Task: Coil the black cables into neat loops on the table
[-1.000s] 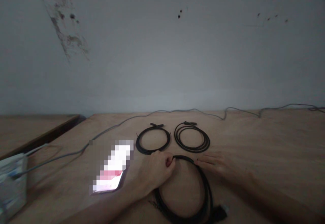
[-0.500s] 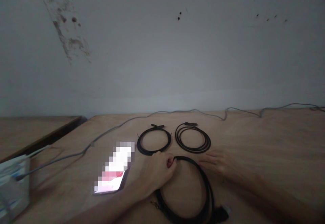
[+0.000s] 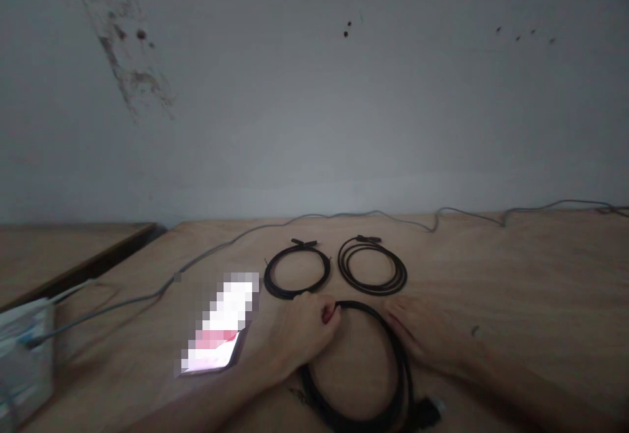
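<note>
A black coiled cable (image 3: 403, 367) lies on the table in front of me, with a dark, thick plug (image 3: 425, 413) at its lower right. My left hand (image 3: 309, 328) is closed round the coil's upper left part, fingers curled. At the coil's upper right, my right hand (image 3: 417, 328) has its fingers and thumb together on the cable; its fingertips are partly hidden. A thin wire tie (image 3: 301, 395) sticks out from the coil's left side. To the right of my right hand, a small dark curved piece (image 3: 474, 331) rests on the wood.
Behind my hands lie two smaller black cable coils, a left coil (image 3: 268, 276) and a right coil (image 3: 403, 276). A lit phone (image 3: 221, 328), blurred out, lies left. A white box (image 3: 42, 348) with a grey cable (image 3: 216, 247) stands far left; the cable runs along the wall (image 3: 314, 125).
My right hand has moved slightly and its stretched fingers have drawn in onto the coil. The small dark piece on the right now shows. My left hand has stayed in place.
</note>
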A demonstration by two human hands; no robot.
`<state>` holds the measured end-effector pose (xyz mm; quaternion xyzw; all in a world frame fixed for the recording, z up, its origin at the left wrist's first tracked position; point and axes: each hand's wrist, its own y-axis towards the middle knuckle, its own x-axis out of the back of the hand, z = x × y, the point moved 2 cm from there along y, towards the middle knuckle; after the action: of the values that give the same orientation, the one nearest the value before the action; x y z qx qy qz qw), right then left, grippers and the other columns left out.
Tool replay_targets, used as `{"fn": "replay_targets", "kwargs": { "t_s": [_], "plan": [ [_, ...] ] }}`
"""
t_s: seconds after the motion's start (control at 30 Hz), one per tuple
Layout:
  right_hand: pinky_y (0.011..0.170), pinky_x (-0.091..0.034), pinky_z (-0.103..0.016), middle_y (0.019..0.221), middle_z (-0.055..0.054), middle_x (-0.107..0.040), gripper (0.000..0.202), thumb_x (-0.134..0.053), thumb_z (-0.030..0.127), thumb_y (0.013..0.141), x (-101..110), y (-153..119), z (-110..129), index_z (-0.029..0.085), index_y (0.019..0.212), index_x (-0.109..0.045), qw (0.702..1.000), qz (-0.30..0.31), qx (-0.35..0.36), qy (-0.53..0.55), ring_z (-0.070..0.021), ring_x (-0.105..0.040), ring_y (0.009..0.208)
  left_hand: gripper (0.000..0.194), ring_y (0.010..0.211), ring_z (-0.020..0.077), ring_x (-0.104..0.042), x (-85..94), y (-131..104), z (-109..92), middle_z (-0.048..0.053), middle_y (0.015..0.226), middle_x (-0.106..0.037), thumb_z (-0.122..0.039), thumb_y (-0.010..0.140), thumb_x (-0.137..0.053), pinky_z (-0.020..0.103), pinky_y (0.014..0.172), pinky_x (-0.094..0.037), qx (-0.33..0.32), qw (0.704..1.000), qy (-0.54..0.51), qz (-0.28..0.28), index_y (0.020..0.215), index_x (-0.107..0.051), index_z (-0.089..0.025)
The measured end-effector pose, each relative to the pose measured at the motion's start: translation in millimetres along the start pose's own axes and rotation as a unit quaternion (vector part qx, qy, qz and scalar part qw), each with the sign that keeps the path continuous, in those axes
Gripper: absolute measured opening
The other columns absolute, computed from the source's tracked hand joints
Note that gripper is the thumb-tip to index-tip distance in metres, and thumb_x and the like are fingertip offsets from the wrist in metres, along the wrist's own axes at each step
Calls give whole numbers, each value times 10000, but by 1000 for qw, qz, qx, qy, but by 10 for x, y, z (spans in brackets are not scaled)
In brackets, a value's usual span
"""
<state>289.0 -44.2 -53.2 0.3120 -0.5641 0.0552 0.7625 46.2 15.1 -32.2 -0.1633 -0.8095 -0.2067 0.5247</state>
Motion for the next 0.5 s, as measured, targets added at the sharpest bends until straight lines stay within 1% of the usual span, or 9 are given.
{"fn": "replay_targets", "kwargs": {
  "t_s": [0.07,0.13,0.2,0.27,0.3,0.33,0.4,0.5],
  "plan": [
    [918,-537,-385,1105,-63,-769,369,-414,250,999,3,3,4,287,1237,-693,999,7,-35,30,-253,-705,1007,356,523,120,-477,-1,-1,1,-9,566,-545,-314,919,-518,285,537,-193,-2,1000,4,-3,589,-525,-179],
    [896,-527,-391,1093,-78,-760,345,-407,281,1005,6,19,3,248,1160,-714,995,19,-75,62,-255,-696,993,343,531,122,-480,2,-1,-4,-9,573,-550,-306,915,-521,287,540,-193,-8,1000,5,-4,597,-537,-180],
    [820,-517,-365,985,-77,-758,317,-425,301,999,7,41,2,216,996,-731,988,38,-120,89,-241,-692,895,330,537,123,-480,7,0,-13,-11,571,-543,-294,907,-527,289,541,-193,-8,1000,4,-3,598,-541,-181],
    [716,-488,-319,837,-51,-733,314,-456,316,988,12,61,7,200,829,-700,980,60,-154,109,-212,-668,767,327,536,124,-475,16,-1,-25,-12,565,-535,-295,903,-536,292,541,-190,-4,1000,6,2,595,-542,-182],
    [676,-470,-302,786,-39,-716,324,-466,322,986,19,68,10,196,780,-680,978,66,-162,116,-199,-652,722,336,535,125,-472,22,-2,-30,-11,564,-534,-302,906,-536,294,541,-189,-1,1000,9,3,591,-541,-182],
    [648,-458,-289,752,-30,-704,339,-466,330,990,29,71,14,195,753,-668,977,67,-162,121,-190,-639,691,347,536,127,-472,27,-4,-34,-9,565,-536,-310,912,-531,295,542,-189,2,1000,11,4,589,-541,-182],
    [632,-463,-282,739,-26,-701,376,-434,342,1016,65,67,14,203,765,-677,980,55,-142,128,-186,-634,674,359,543,131,-479,35,-9,-40,-4,574,-546,-314,924,-518,294,545,-196,2,1000,14,6,592,-549,-182],
    [684,-518,-315,808,-44,-732,405,-353,331,1051,153,42,-16,238,910,-722,992,22,-62,107,-211,-666,736,347,550,136,-499,31,-16,-33,-1,585,-564,-314,925,-520,288,550,-210,0,1000,15,9,606,-565,-184]
  ]
}}
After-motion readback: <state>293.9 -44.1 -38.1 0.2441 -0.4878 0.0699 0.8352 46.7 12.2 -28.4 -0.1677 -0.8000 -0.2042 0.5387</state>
